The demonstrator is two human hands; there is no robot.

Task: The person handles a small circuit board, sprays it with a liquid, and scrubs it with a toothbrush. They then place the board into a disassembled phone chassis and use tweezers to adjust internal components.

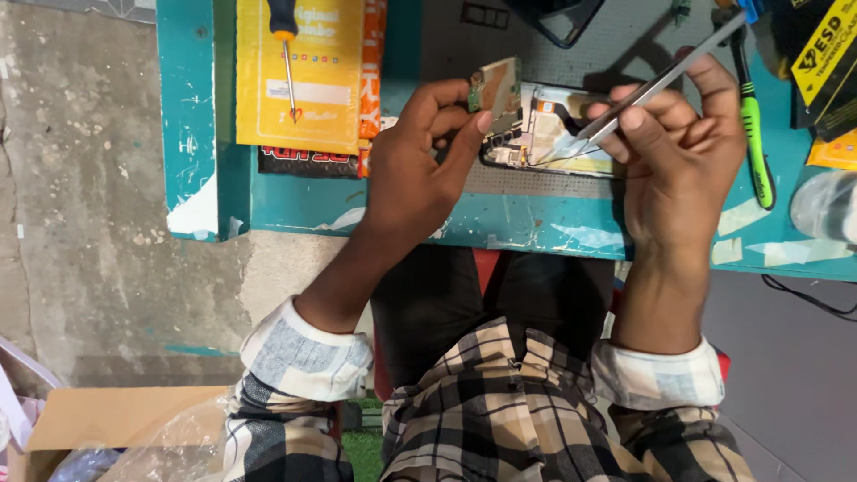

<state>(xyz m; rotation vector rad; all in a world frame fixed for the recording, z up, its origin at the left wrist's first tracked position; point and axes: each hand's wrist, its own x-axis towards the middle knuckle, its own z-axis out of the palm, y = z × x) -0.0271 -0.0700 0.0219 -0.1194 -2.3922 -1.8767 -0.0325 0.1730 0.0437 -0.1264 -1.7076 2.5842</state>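
While a small green circuit board (494,87) is pinched upright between the thumb and fingers of the left hand (420,161), it is held just above the left end of an opened phone body (549,134), which lies flat on the grey work mat (536,183) with its long axis running left to right. Metal tweezers (656,85) are gripped closed-handed by the right hand (683,147), their tips angled down and leftward into the phone body, just right of the board. The board is thus nearer the left hand, the tweezer tips lying between the two hands. Beyond, a green-handled tool (754,147) rests to the right, a yellow card package (299,76) with a screwdriver (286,54) to the left, all on the teal bench (295,205).
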